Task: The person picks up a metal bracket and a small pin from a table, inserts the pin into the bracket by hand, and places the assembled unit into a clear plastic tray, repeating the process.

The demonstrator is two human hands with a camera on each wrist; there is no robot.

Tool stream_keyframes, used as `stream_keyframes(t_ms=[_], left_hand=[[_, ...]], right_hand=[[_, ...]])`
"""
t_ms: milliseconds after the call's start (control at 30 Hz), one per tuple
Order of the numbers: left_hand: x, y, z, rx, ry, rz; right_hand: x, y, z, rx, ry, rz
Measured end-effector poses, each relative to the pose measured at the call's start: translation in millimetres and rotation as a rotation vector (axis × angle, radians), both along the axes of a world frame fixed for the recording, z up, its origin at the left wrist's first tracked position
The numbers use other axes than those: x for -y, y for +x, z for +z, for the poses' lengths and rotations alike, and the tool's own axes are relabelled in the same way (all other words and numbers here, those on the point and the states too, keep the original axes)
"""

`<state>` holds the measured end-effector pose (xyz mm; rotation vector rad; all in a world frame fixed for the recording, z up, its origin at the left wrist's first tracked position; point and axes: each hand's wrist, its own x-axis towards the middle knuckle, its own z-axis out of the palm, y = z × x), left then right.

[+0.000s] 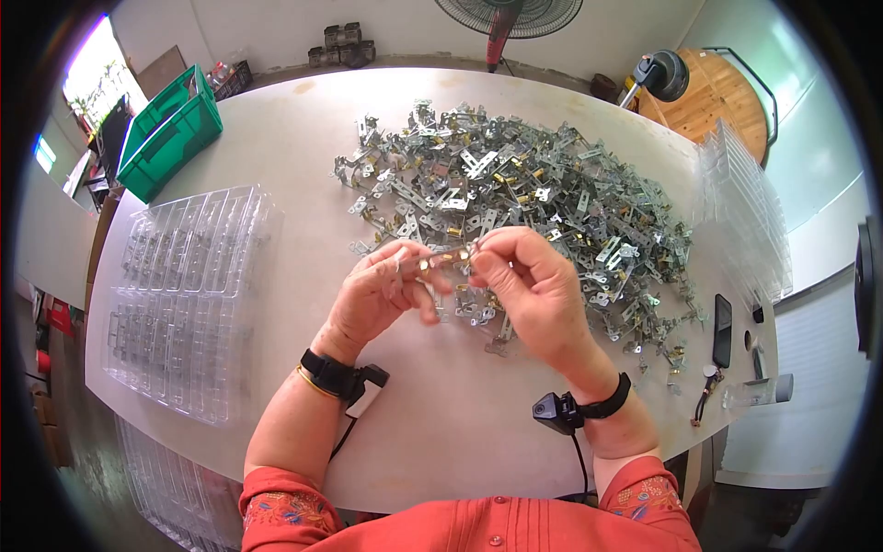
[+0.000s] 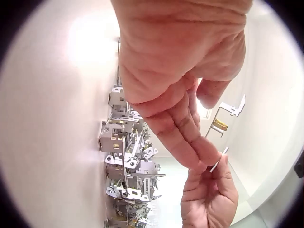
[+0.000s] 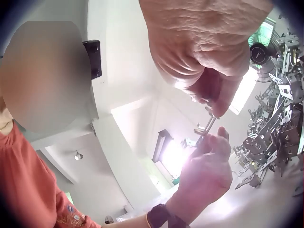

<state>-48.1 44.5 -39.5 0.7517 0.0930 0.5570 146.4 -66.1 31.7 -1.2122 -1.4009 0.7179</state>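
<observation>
Only head view shows tray (image 1: 189, 304); fingers (image 1: 492, 269) pinch bracket (image 1: 448, 258)

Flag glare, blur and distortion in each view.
Head view: strong fisheye bending and dark vignette, window blown out, bracket pile sharp. Left wrist view: left hand looms close, table washed white. Right wrist view: backlit, glare blooms beside the bracket pinched by the right hand.

White table (image 1: 276, 138), fan (image 1: 510, 14) behind, prob. window (image 1: 92, 64) far left.
</observation>
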Motion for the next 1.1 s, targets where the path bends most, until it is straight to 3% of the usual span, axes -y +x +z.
stream_keyframes(t_ms=[67, 133, 300, 633, 700, 900, 1033, 1100], left_hand=[[2, 1, -2, 0.067, 0.032, 0.079], [7, 4, 5, -0.004, 0.121, 0.197], [6, 5, 3, 0.003, 0.1, 0.22], [-2, 3, -7, -0.003, 0.159, 0.278], [-1, 2, -5, -0.017, 0.149, 0.286], [2, 1, 2, -0.058, 0.128, 0.222], [6, -1, 2, -0.142, 0.098, 0.173], [6, 0, 1, -0.168, 0.12, 0.161]], right_hand=[[-2, 0, 3, -0.284, -0.093, -0.065], [-4, 4, -2, -0.236, -0.116, -0.087], [-6, -3, -7, -0.395, -0.227, -0.032], [-2, -10, -11, -0.308, -0.3, 0.04], [0, -7, -6, -0.037, -0.304, -0.002], [4, -11, 6, -0.22, -0.244, 0.019], [7, -15, 7, -0.239, -0.29, 0.032], [7, -14, 5, -0.116, -0.278, 0.017]])
